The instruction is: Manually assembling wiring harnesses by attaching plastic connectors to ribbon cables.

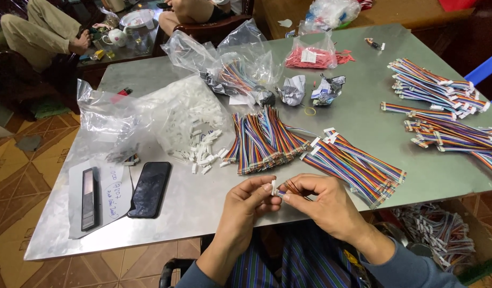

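- Two hands meet at lower centre: the left hand (250,198) pinches a small white plug (274,188).
- The right hand (323,201) grips a wire bundle (295,188) against that plug.
- Loose white plugs (203,152) lie just above, on the metal table (203,213).

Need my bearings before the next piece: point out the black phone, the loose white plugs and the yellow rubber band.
black phone (149,189), head view, middle of its dark screen.
loose white plugs (203,153), head view, centre of the spilled pile.
yellow rubber band (309,111), head view, on its ring edge.
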